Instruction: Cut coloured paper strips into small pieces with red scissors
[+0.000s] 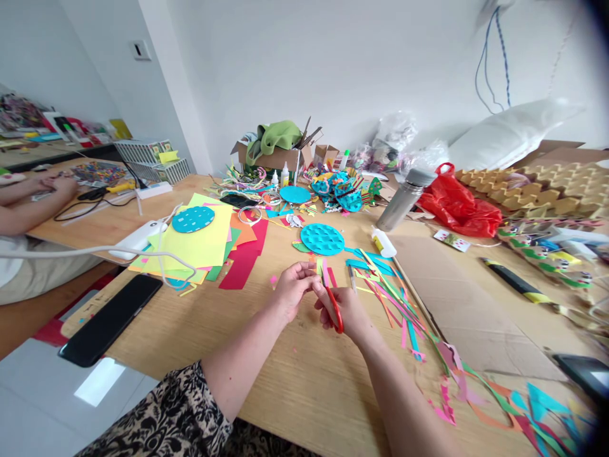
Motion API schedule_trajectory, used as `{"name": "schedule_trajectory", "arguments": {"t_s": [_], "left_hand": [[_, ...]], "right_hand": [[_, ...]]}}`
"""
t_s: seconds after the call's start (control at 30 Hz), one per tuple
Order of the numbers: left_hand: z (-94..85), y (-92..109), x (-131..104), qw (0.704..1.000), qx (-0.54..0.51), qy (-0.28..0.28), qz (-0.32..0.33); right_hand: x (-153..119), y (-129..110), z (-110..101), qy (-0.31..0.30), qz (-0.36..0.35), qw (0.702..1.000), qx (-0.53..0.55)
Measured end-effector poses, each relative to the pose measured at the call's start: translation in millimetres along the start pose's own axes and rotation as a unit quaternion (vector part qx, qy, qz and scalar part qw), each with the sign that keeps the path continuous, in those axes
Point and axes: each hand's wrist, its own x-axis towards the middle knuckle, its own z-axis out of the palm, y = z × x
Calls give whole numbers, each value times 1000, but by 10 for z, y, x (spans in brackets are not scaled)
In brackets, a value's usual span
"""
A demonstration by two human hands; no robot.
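In the head view, my right hand (349,311) is closed around the red-handled scissors (338,314), whose blades point away from me. My left hand (292,289) is pinched beside the blades, its fingertips close to my right hand. Narrow coloured paper strips (320,262) show at the left fingertips; which of them are held and which lie behind is hard to tell. Just beyond my hands lies a blue paper oval (322,239) with raised scale-like pieces. Loose paper strips (380,279) in many colours are scattered right of my hands.
Stacked coloured paper (204,235), a power strip (137,240) and a black phone (111,320) are at left. A steel bottle (404,202), glue bottle (383,243), cardboard sheet (457,298) and box cutter (516,280) are at right. Another person's hands (59,187) rest far left.
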Motion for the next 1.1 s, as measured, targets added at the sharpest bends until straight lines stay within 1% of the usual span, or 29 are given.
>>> {"name": "schedule_trajectory", "arguments": {"t_s": [0.17,0.43,1.1], "left_hand": [[-7,0,7,1000,14,5,1],[-46,-22,43,1000,19,-5,9],[-7,41,4,1000,15,-13,15]], "right_hand": [[-3,-5,3,1,3,1000,-7],[-1,6,-14,-8,2,1000,-2],[-10,4,-21,-15,-5,1000,7]]}}
